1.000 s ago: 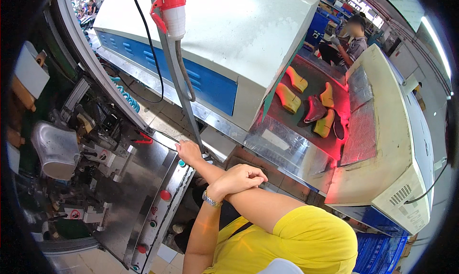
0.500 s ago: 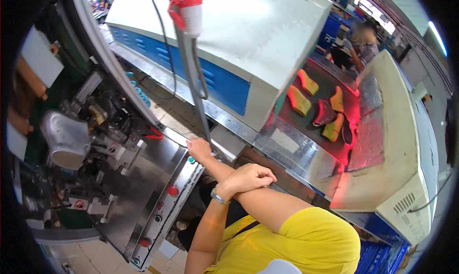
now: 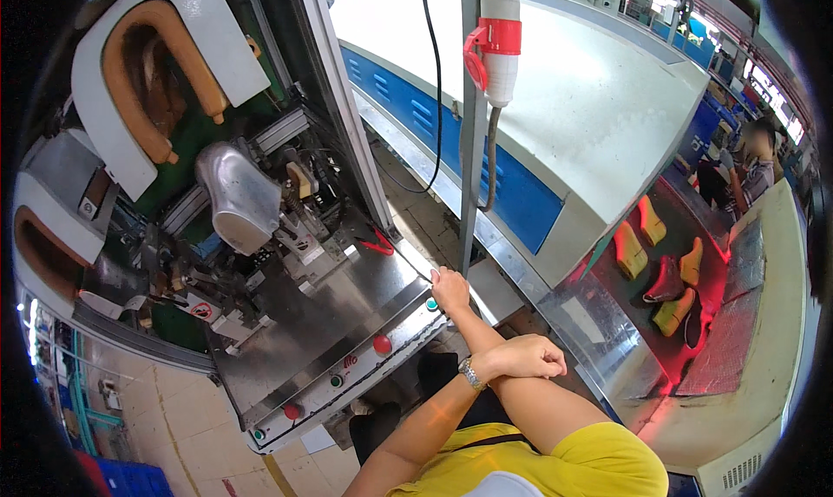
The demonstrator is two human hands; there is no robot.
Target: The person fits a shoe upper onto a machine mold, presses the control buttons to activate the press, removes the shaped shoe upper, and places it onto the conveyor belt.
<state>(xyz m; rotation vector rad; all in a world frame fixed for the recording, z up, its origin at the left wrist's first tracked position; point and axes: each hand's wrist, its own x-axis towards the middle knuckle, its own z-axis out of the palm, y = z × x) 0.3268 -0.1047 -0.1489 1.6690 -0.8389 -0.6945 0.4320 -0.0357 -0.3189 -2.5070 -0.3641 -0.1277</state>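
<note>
My forearms cross in front of my yellow shirt. My left hand [image 3: 528, 357], below a metal wristwatch [image 3: 470, 374], lies over my right forearm with its fingers curled in and nothing seen in them. Beyond it, my right hand [image 3: 449, 290] rests at the right corner of the machine's metal table [image 3: 347, 302], fingers loosely extended and partly hidden. Beside that hand is a green button [image 3: 431, 304] on the front panel. A red button [image 3: 382, 344] sits further left. Over the table stands a shiny metal heel-shaped mould [image 3: 239, 198].
A brown U-shaped pad [image 3: 121, 72] on a white plate is behind the mould. A red-and-white power plug [image 3: 500, 50] hangs by a grey post [image 3: 471, 150]. On the right, yellow shoe lasts [image 3: 631, 250] and a dark red shoe upper [image 3: 665, 280] lie on a red-lit conveyor. A co-worker [image 3: 757, 163] sits beyond.
The view has turned left, so everything sits further right and more of the machine shows. My left hand's fingers look more curled; my arms stay crossed and my right hand stays by the table corner.
</note>
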